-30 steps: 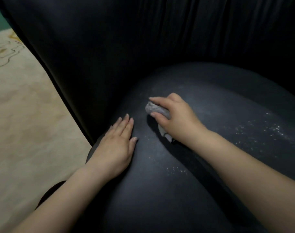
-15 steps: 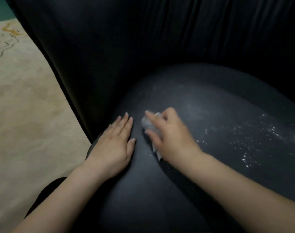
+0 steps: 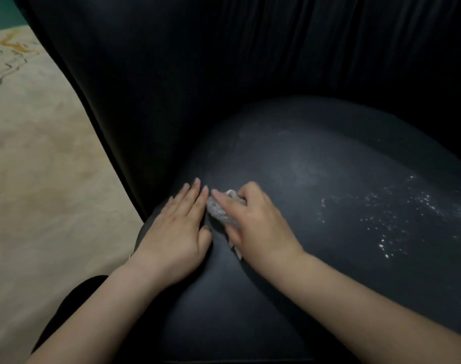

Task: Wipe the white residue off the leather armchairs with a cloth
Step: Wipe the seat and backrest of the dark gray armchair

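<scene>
Right hand (image 3: pixel 253 222) sits just left of centre frame, fingers curled over a crumpled pale cloth (image 3: pixel 219 210), pinning it to the seat cushion (image 3: pixel 289 258) of the black leather armchair; the forefinger stretches out along the top of the wad while the thumb tucks in beneath it. A scrap of the cloth pokes out below the palm too. Left hand (image 3: pixel 175 232) lies flat beside it, fingers straight and close together, palm down on the cushion's left edge. Its fingertips come right up against the cloth, and whether they actually touch it is hard to say. Both forearms run in bare from the bottom of the frame.

Moving outward: the leather under and around the hands looks dark and fairly clean. Over at the right of the frame, well apart from the cloth, white residue (image 3: pixel 397 214) is scattered in specks and small clumps across the cushion, brightest near the right edge. A fainter dusty haze sits above the hands, toward the middle of the seat. The chair's dark backrest (image 3: pixel 224 74) fills the upper frame, and a beige patterned floor (image 3: pixel 40 166) takes up the left side.
</scene>
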Demonstrator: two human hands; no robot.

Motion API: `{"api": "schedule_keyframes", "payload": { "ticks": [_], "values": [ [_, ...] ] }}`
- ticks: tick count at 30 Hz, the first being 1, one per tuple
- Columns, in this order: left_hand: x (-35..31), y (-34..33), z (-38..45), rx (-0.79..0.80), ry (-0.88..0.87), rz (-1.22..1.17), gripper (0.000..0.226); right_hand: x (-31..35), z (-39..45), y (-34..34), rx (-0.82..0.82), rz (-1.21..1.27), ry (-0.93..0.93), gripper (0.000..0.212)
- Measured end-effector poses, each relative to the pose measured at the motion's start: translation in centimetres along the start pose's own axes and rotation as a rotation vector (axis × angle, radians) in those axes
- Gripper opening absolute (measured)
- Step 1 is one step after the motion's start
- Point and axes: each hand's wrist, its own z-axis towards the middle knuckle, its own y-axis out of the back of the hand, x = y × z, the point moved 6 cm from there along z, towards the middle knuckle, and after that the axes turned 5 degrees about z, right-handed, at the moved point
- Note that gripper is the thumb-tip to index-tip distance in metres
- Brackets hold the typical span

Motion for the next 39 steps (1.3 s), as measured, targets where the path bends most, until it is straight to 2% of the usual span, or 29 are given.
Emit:
{"api": "schedule_keyframes", "payload": {
  "ticks": [4,6,8,11,16,18,21,23,24,27,29,31,34,35,39],
  "values": [
    [0.4,-0.1,-0.6,0.022,-0.005,0.042,0.080,-4.9,1.0,3.0,-0.109,-0.050,-0.186,0.050],
    [0.6,-0.1,-1.2,0.033,-0.002,0.033,0.082,-5.2,0.7,3.3,-0.149,-0.020,-0.225,0.047],
    [0.6,-0.1,-1.6,0.041,0.009,0.042,0.082,-2.9,-0.5,2.2,-0.105,0.073,-0.151,0.046],
    [0.3,-0.1,-1.7,0.015,0.025,0.063,0.082,-0.9,-2.5,1.2,0.009,0.030,-0.008,0.059],
    [-0.5,0.2,-1.9,-0.008,0.039,0.108,0.089,-8.0,-2.2,6.4,-0.221,-0.056,-0.279,0.053],
    [-1.0,0.3,-1.9,-0.018,0.060,0.092,0.091,-7.1,-2.8,6.4,-0.272,-0.007,-0.272,0.051],
    [-1.6,0.4,-1.8,-0.036,0.087,0.096,0.091,-2.4,-4.7,3.8,-0.163,0.049,-0.119,0.053],
    [-2.2,0.3,-1.6,-0.032,0.081,0.102,0.090,-2.1,-5.6,3.0,-0.076,0.007,-0.075,0.062],
    [-2.4,0.3,-1.6,-0.030,0.072,0.108,0.089,-3.1,-5.6,3.6,-0.085,-0.016,-0.078,0.063],
    [-3.4,0.3,-1.3,-0.029,0.038,0.116,0.086,-8.8,-5.1,7.3,-0.244,-0.047,-0.265,0.051],
    [-4.4,0.3,-0.9,-0.029,0.010,0.121,0.086,-10.9,-5.1,8.7,-0.327,-0.049,-0.366,0.051],
    [-5.7,0.1,-0.4,-0.029,-0.016,0.122,0.086,-9.5,-5.1,8.1,-0.326,-0.009,-0.293,0.052],
    [-7.5,-0.2,0.7,-0.022,-0.051,0.135,0.087,-7.4,-5.8,6.5,-0.177,-0.012,-0.125,0.052],
    [-7.9,-0.2,1.0,-0.021,-0.064,0.141,0.087,-8.5,-5.8,7.1,-0.185,-0.029,-0.144,0.052],
    [-10.0,-0.1,2.6,-0.018,-0.115,0.153,0.086,-15.7,-5.7,12.1,-0.324,-0.106,-0.407,0.051]
  ]
}}
